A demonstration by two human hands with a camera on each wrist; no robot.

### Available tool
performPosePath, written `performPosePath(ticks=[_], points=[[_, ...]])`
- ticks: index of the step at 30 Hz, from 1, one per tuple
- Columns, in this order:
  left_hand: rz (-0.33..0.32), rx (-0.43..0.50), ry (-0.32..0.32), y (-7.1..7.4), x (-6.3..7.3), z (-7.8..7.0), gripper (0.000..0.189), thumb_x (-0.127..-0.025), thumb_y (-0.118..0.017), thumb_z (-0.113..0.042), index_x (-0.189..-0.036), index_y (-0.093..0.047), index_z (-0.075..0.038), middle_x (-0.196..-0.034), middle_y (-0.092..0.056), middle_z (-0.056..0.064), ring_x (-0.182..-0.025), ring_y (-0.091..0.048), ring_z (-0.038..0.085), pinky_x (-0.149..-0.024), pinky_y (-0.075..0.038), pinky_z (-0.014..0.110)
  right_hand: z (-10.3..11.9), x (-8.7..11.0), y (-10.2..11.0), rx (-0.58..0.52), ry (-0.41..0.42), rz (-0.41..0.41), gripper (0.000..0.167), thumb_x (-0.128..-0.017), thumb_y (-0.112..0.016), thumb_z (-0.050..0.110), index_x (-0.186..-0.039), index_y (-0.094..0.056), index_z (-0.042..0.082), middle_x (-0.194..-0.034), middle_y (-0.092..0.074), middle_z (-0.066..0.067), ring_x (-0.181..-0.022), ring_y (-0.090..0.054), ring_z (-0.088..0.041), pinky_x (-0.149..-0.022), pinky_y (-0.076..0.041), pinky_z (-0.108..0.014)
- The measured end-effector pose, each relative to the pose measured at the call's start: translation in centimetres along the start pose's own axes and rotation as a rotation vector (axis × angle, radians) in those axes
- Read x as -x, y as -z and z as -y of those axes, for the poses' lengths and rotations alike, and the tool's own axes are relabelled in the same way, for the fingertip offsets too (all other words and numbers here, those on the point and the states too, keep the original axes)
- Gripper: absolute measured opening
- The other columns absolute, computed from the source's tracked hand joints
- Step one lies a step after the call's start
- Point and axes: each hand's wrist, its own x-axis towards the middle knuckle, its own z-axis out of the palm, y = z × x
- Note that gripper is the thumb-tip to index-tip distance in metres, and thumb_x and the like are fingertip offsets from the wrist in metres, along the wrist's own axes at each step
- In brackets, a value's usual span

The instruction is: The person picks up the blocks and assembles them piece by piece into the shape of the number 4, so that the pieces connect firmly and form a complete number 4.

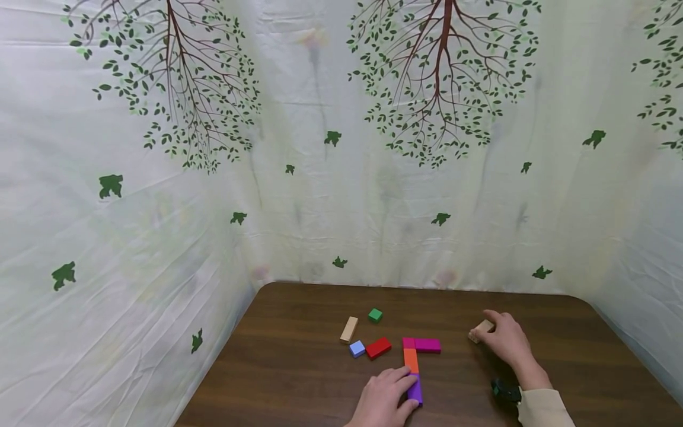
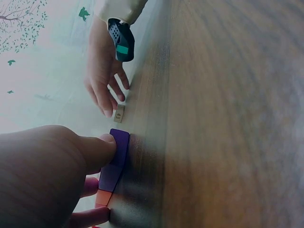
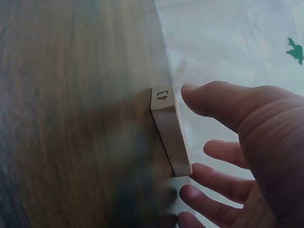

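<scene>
We see the left hand [image 1: 381, 397] at the near side of the table [image 1: 299, 379], thumb and loosely extended fingertips resting on the purple block [image 1: 416, 391] without wrapping round it. That block lies flat, its far end meeting the orange block [image 1: 410, 360], with the pink block [image 1: 408, 343] beyond and the magenta block [image 1: 428, 346] running right from there. Off to the right, the right hand [image 1: 507, 341] spreads its fingers and thumb about the pale block [image 1: 484, 326] (its end bears a printed 43); the thumb stands just clear, and we cannot tell whether a fingertip touches. We judge both blocks to be light, stiff and hardly fragile, though their smooth faces could let an off-centre pinch twist. For the pale block we would pinch the long sides near the middle, thumb opposite index finger. For the purple one we would hold its long sides, away from the orange joint, since a careless push could skew the neighbours.
</scene>
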Motion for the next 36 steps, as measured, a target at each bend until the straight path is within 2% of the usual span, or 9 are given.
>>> performPosePath(ticks=[7,14,19,27,36], points=[[-0.003,-0.009,-0.002,-0.06,-0.01,-0.04,0.041,-0.094,-0.069,-0.041,-0.132,-0.067,-0.026,-0.136,-0.061,-0.006,-0.119,-0.058,0.013,-0.080,-0.051,0.034,-0.40,-0.02,0.06,0.038,-0.021,0.025,0.088,-0.087,-0.073,0.053,-0.145,-0.046,-0.007,-0.127,-0.050,-0.037,-0.107,-0.053,-0.049,-0.078,-0.047,-0.059],[-0.002,0.004,-0.002,-0.18,-0.06,-0.11,0.041,-0.094,-0.069,-0.041,-0.132,-0.066,-0.026,-0.137,-0.060,-0.006,-0.119,-0.058,0.013,-0.081,-0.051,0.035,-0.50,-0.01,0.08,0.077,-0.057,0.046,0.095,-0.086,-0.071,0.061,-0.145,-0.045,-0.008,-0.128,-0.047,-0.037,-0.111,-0.048,-0.054,-0.079,-0.044,-0.064],[-0.003,0.014,0.006,-0.24,-0.01,-0.07,0.041,-0.094,-0.069,-0.041,-0.132,-0.067,-0.026,-0.137,-0.060,-0.006,-0.119,-0.058,0.013,-0.081,-0.051,0.035,-0.60,-0.05,-0.17,0.076,-0.057,0.036,0.091,-0.086,-0.072,0.058,-0.142,-0.049,-0.010,-0.127,-0.047,-0.036,-0.111,-0.046,-0.053,-0.080,-0.043,-0.065],[0.031,0.030,0.030,0.06,-0.19,-0.13,0.042,-0.094,-0.069,-0.043,-0.133,-0.066,-0.027,-0.138,-0.059,-0.007,-0.120,-0.057,0.012,-0.083,-0.051,0.036,-0.64,-0.13,-0.44,0.026,-0.062,0.021,0.086,-0.084,-0.076,0.054,-0.141,-0.049,-0.005,-0.127,-0.048,-0.036,-0.110,-0.047,-0.052,-0.080,-0.043,-0.062],[0.035,0.031,0.023,-0.08,-0.25,-0.08,0.042,-0.095,-0.068,-0.043,-0.134,-0.066,-0.027,-0.138,-0.059,-0.008,-0.120,-0.057,0.012,-0.083,-0.051,0.036,-0.49,-0.13,-0.59,-0.099,-0.016,0.007,0.078,-0.084,-0.083,0.033,-0.140,-0.045,-0.006,-0.122,-0.056,-0.028,-0.101,-0.055,-0.039,-0.082,-0.046,-0.054]])
